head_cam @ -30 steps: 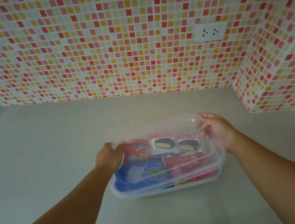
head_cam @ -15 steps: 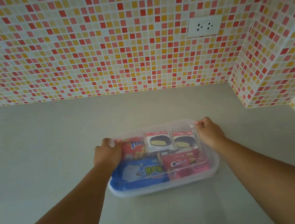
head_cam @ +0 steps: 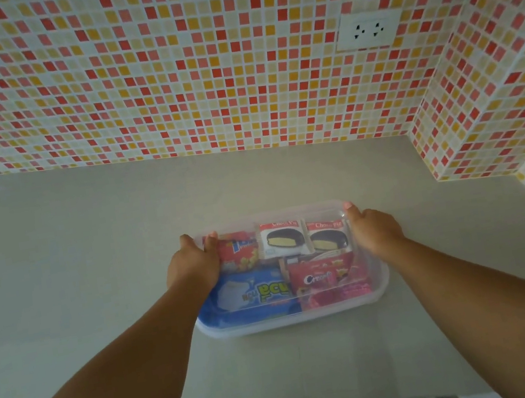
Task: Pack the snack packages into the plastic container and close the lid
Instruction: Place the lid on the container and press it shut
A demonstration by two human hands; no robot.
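The clear plastic container (head_cam: 378, 287) sits on the table (head_cam: 57, 268), snack packages (head_cam: 286, 264) inside. The left hand (head_cam: 192, 266) and right hand (head_cam: 374, 232) press flat on the lid (head_cam: 292, 216), fingers gripping its far corners.

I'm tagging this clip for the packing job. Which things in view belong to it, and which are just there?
Part of the job:
container
lid
snack packs
left hand
right hand

Just there:
counter
tiled wall
socket
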